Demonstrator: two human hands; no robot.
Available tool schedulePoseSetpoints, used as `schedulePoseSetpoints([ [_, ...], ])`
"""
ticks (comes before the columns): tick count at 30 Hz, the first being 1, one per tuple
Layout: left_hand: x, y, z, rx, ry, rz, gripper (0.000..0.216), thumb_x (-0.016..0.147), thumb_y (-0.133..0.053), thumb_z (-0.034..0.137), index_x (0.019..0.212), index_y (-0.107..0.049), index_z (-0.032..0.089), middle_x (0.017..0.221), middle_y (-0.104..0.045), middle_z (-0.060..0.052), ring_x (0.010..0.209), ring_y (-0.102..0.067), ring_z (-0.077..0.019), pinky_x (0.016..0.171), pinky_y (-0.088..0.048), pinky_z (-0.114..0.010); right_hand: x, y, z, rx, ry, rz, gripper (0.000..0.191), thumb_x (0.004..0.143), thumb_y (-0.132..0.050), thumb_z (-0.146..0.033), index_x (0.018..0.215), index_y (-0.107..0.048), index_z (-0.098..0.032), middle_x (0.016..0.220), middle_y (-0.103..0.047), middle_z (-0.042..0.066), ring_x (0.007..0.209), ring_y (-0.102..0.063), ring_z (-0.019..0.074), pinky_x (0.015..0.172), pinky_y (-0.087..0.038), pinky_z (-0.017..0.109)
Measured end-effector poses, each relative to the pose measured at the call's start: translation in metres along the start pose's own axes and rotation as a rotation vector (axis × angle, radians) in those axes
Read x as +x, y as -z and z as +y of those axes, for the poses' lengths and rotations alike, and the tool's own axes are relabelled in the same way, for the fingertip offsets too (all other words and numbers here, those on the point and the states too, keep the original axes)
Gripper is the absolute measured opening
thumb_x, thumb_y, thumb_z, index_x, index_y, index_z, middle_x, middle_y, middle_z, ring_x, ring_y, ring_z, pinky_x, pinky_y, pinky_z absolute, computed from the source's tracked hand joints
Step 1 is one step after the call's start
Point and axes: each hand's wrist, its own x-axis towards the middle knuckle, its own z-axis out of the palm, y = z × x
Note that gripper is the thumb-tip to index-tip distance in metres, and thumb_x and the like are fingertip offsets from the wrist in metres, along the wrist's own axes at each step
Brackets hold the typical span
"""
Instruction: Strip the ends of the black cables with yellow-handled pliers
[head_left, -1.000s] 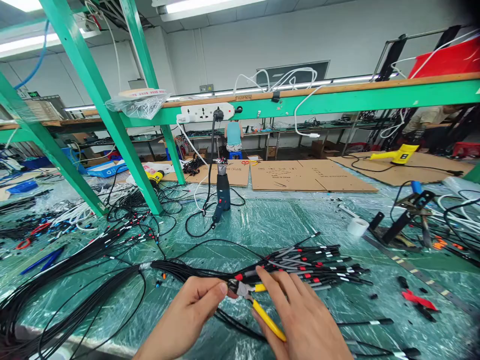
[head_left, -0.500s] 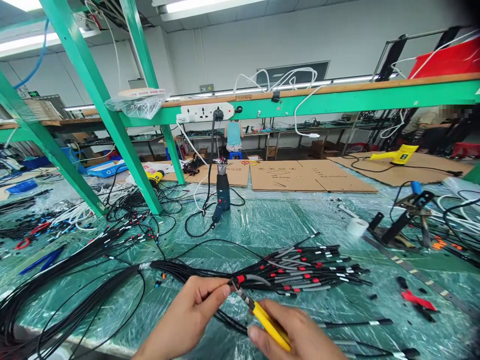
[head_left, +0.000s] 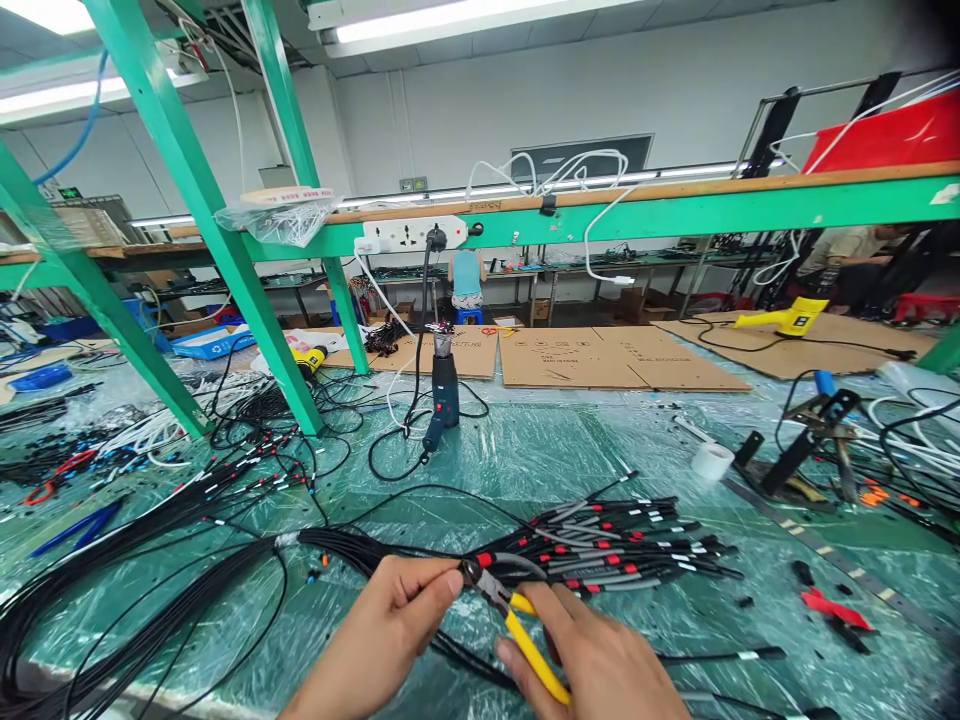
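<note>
Clock directions taken from the pliers.

Pliers (head_left: 527, 646): one, yellow-handled, near the bottom centre of the view; nose up at ten to eleven o'clock, meeting the held cable. Handles stand apart; whether the blades bite cannot be told.

Left hand (head_left: 390, 630): at nine o'clock; thumb and forefinger pinched together on the cable. Other fingers folded, partly hidden.

Right hand (head_left: 592, 655): at three to four o'clock; fingers curled round the handles, holding the pliers.

Cable (head_left: 517, 562): one, black and grey, with a red band (head_left: 484, 560); runs from the left fingertips over the pliers' nose toward two o'clock.

Bundle (head_left: 630, 545): black cables with grey, red and white markings; ends fanned out at two o'clock, lengths trailing off to nine.

Blue heat gun (head_left: 444, 390): one, standing nozzle up, eleven o'clock.

Cardboard (head_left: 570, 352): flat sheets, twelve o'clock, across the table.

Tape (head_left: 711, 462): one white roll, two o'clock.

Clamp (head_left: 814, 430): black metal, two o'clock, beyond the tape.

Red scrap (head_left: 836, 607): one, three o'clock, beside black bits.

Scissors (head_left: 60, 478): red-handled, between nine and ten o'clock.

Power strip (head_left: 412, 232): white, on the green rail (head_left: 675, 212), between eleven and twelve.

Person (head_left: 468, 275): teal top, seated well beyond, twelve o'clock.
</note>
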Motion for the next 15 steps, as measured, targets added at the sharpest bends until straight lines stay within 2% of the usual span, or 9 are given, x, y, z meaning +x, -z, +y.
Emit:
schedulePoseSetpoints([
  [2, 0.001, -0.001, -0.007, -0.047, -0.005, 0.008, 0.047, 0.087, -0.056, 0.057, 0.063, -0.051, 0.017, 0.051, -0.02, 0.01, 0.05, -0.012, -0.0083, 0.046, -0.009, -0.025, 0.002, 0.003, -0.002, 0.183, -0.056, -0.126, 0.025, 0.093, -0.048, -0.043, 0.095, -0.061, -0.021, 0.078, -0.068, 0.003, 0.067, -0.065, 0.0204, 0.058, -0.047, 0.028],
  [4, 0.002, -0.002, -0.012, -0.084, -0.011, 0.019, 0.046, 0.086, -0.057, 0.057, 0.063, -0.05, 0.018, 0.051, -0.021, 0.01, 0.049, -0.013, -0.0081, 0.046, -0.01, -0.025, 0.005, 0.005, -0.002, 0.354, -0.067, -0.224, 0.034, 0.094, -0.044, -0.05, 0.085, -0.06, -0.022, 0.072, -0.065, 0.001, 0.066, -0.062, 0.0183, 0.057, -0.043, 0.025],
  [7, 0.002, -0.004, -0.015, -0.147, -0.008, 0.055, 0.048, 0.085, -0.06, 0.056, 0.058, -0.043, 0.019, 0.049, -0.022, 0.011, 0.047, -0.014, -0.0074, 0.045, -0.011, -0.025, 0.007, 0.005, -0.001, 0.457, -0.058, -0.266, 0.042, 0.093, -0.04, -0.056, 0.08, -0.059, -0.022, 0.069, -0.063, 0.0, 0.063, -0.058, 0.0165, 0.052, -0.037, 0.024],
  [10, 0.003, -0.006, -0.015, -0.221, 0.024, 0.085, 0.053, 0.084, -0.059, 0.056, 0.053, -0.036, 0.021, 0.046, -0.023, 0.011, 0.045, -0.014, -0.0066, 0.044, -0.012, -0.024, 0.007, 0.005, -0.002, 0.31, -0.076, -0.206, 0.029, 0.09, -0.049, -0.049, 0.086, -0.059, -0.022, 0.069, -0.064, 0.0, 0.06, -0.059, 0.0176, 0.053, -0.04, 0.025],
  [12, 0.004, -0.008, -0.015, -0.283, 0.059, 0.065, 0.051, 0.085, -0.059, 0.055, 0.054, -0.036, 0.021, 0.046, -0.025, 0.011, 0.043, -0.014, -0.0059, 0.042, -0.012, -0.024, 0.005, 0.005, -0.004, 0.2, -0.066, -0.142, 0.021, 0.089, -0.054, -0.042, 0.093, -0.06, -0.023, 0.076, -0.067, 0.001, 0.064, -0.063, 0.0193, 0.057, -0.045, 0.027],
  [15, 0.004, -0.008, -0.016, -0.333, 0.073, 0.031, 0.046, 0.086, -0.058, 0.051, 0.057, -0.04, 0.02, 0.046, -0.03, 0.011, 0.04, -0.016, -0.0052, 0.041, -0.012, -0.023, 0.002, 0.003, -0.006, 0.066, -0.007, 0.001, 0.026, 0.087, -0.058, -0.037, 0.109, -0.059, -0.023, 0.093, -0.07, 0.005, 0.076, -0.069, 0.0227, 0.062, -0.053, 0.03],
])
